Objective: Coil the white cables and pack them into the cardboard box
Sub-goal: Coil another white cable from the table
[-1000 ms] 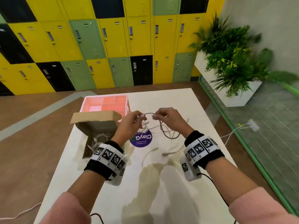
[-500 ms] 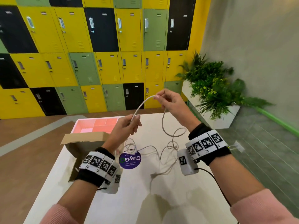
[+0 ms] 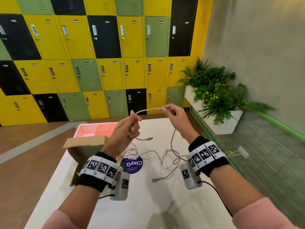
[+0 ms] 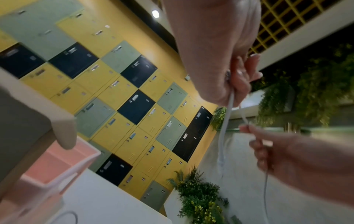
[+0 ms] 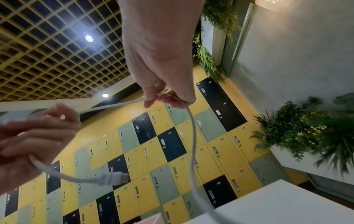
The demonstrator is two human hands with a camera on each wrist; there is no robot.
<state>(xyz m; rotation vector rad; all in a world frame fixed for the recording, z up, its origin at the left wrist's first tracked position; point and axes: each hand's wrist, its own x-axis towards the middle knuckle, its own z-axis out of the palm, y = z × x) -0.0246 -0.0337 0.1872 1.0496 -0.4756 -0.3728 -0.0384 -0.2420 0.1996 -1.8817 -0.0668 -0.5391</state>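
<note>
Both hands hold one white cable (image 3: 148, 109) up in the air above the white table (image 3: 148, 204). My left hand (image 3: 130, 128) grips it in curled fingers, and a short end with a plug (image 3: 149, 138) sticks out to the right of that hand. My right hand (image 3: 170, 113) pinches the cable (image 5: 118, 105) a short span away. From there the cable (image 3: 172, 139) hangs down to a loose tangle (image 3: 166, 159) on the table. The open cardboard box (image 3: 84, 146) stands at the table's left, behind my left wrist.
A pink divided tray (image 3: 97, 129) sits behind the box. A round purple sticker (image 3: 132, 164) lies on the table between my wrists. A white planter with green plants (image 3: 216, 100) stands to the right, and coloured lockers (image 3: 99, 63) fill the back wall.
Both hands have risen from the tabletop with the cable, and the span between them has gone nearly level. The head view has tilted up towards the lockers.
</note>
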